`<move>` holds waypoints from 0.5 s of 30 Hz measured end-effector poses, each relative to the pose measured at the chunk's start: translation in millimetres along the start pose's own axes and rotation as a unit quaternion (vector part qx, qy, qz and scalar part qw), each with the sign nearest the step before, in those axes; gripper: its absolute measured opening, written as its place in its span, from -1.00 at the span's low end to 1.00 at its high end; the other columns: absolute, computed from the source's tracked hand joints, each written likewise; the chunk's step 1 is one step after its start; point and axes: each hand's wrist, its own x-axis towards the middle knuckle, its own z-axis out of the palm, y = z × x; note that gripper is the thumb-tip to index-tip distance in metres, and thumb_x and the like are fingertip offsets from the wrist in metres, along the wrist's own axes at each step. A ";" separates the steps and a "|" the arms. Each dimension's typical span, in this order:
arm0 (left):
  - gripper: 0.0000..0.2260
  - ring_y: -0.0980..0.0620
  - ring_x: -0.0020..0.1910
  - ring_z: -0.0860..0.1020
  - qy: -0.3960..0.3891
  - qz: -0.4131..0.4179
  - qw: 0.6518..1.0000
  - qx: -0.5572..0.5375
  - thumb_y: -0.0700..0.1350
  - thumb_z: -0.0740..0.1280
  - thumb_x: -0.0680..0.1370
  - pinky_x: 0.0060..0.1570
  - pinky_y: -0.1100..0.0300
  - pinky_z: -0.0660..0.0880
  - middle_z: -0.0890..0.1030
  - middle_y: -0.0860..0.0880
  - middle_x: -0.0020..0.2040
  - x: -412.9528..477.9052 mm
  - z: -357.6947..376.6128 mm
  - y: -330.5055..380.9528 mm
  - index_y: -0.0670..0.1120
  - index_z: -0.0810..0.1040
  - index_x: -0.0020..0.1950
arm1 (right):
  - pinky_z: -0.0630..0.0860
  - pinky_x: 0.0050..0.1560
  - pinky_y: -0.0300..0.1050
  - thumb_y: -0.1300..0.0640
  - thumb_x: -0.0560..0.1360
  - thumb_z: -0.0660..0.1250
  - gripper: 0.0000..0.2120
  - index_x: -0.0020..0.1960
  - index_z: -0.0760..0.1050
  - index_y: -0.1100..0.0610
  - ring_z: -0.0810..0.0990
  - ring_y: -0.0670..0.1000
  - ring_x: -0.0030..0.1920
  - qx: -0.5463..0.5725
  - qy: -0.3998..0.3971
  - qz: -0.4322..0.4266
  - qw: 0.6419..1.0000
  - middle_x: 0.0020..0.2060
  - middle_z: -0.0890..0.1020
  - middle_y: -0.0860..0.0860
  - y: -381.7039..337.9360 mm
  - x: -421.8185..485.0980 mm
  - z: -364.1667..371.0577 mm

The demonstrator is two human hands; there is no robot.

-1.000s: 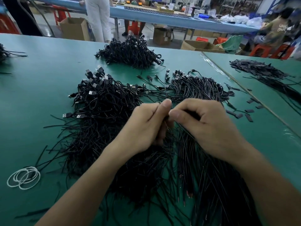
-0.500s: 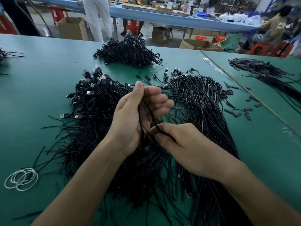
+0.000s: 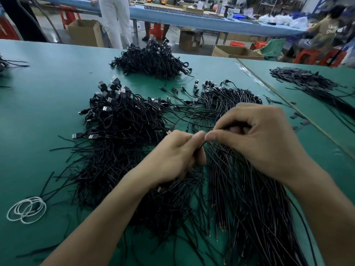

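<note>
grip: your left hand point(image 3: 172, 156) and right hand point(image 3: 259, 139) both pinch one cable point(image 3: 204, 145) | tip: draw it slowly toward 6 o'clock, clear of the pile point(image 3: 123, 120) at 10 o'clock

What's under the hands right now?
Loose black cables fan out on the green table beneath the left hand and right hand, which pinch one thin cable. Whatever lies directly under the palms is covered.

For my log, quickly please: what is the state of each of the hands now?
Left hand: closed, gripping black cables.
Right hand: closed, pinching the black cables beside the left thumb.
</note>
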 end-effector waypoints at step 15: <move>-0.59 -0.08 -0.04 0.70 0.109 0.123 0.914 -0.370 0.07 0.16 0.59 -0.11 0.26 0.61 0.72 -0.15 -0.07 2.1 -14.0 9.7 -0.18 0.68 0.02 | 0.42 -0.38 -0.03 -0.07 0.64 0.16 -0.74 -0.18 0.42 0.00 0.44 -0.06 -0.43 0.006 -0.163 0.074 0.984 -0.39 0.50 -0.09 -15.4 -27.1 52.4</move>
